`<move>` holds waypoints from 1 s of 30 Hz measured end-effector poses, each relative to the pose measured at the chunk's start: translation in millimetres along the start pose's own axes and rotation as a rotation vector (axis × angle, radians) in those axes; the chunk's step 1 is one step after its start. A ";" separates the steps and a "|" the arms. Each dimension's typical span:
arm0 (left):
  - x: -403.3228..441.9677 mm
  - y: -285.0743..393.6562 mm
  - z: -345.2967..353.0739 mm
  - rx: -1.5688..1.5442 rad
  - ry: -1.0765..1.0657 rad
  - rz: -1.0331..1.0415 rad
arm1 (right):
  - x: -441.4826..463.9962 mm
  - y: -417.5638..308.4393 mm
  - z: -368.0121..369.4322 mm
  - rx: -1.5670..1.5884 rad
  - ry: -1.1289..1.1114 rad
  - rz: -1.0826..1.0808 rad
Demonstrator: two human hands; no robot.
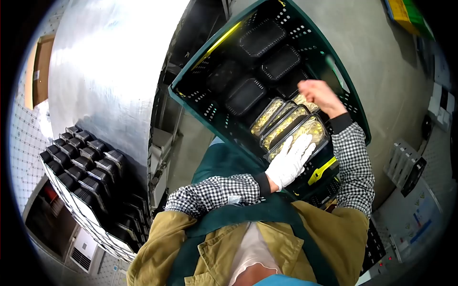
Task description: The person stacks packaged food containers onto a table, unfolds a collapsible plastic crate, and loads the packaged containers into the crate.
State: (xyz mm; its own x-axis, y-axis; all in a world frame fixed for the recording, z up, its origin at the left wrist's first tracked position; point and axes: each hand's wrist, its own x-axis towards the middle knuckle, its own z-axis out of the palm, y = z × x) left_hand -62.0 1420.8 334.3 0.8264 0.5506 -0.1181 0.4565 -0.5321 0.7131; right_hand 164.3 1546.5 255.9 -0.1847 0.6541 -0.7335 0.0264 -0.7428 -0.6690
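Note:
My left hand, in a white glove, lies with fingers stretched out on the nearest of several clear-lidded plastic food trays. Yellow and pale food shows through the lids. These trays lean tilted against one another at the near end of a dark green crate. Above the far right side of the row is my bare right hand, its fingers curled in and slightly blurred; whether anything is in them is hidden. Farther into the crate, dark rectangular trays lie flat on the bottom.
To the left stands a metal table bearing many stacked black trays at its near end. A yellow crate handle shows by my right sleeve. A grey rack-like object stands on the floor at right, and yellow-green crates at top right.

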 end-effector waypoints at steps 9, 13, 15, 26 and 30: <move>-1.5 -5.7 9.1 0.011 0.152 -0.008 | 82.5 -36.0 117.3 -1.688 -0.284 -1.046; 0.1 -4.2 -0.5 0.019 0.101 -0.042 | 109.4 -21.3 132.8 -1.996 -0.480 -0.935; -0.3 -6.2 3.0 0.000 0.110 -0.037 | 114.9 -16.6 130.6 -1.924 -0.510 -0.937; -3.4 -1.0 -13.6 -0.020 0.078 -0.029 | -43.3 -153.2 91.1 -0.828 -0.105 -0.686; -6.2 -1.9 -10.0 0.019 0.087 -0.037 | -131.0 -150.8 25.3 0.171 -0.066 0.044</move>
State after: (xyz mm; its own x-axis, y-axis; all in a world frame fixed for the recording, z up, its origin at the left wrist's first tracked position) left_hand -71.3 1424.8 340.7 0.7776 0.6233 -0.0830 0.4928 -0.5221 0.6962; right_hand 159.7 1569.2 455.9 -0.2517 0.6140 -0.7481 -0.1303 -0.7874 -0.6025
